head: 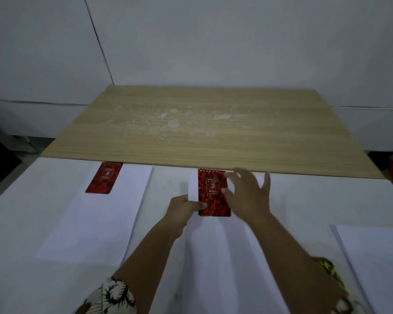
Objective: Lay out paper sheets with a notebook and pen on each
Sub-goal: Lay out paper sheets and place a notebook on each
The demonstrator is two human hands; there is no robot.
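A red spiral notebook (212,189) lies at the top of the middle paper sheet (232,245). My left hand (183,211) pinches the notebook's lower left corner with thumb and fingers. My right hand (247,193) has its fingers spread and straight, touching the notebook's right edge. A second red notebook (103,177) lies on the left paper sheet (95,218), its top tucked under the board's edge. No pen is in view.
A wooden board (213,128) covers the far half of the white surface, its front edge just above the notebooks. A stack of white sheets (377,257) lies at the right. White walls stand behind.
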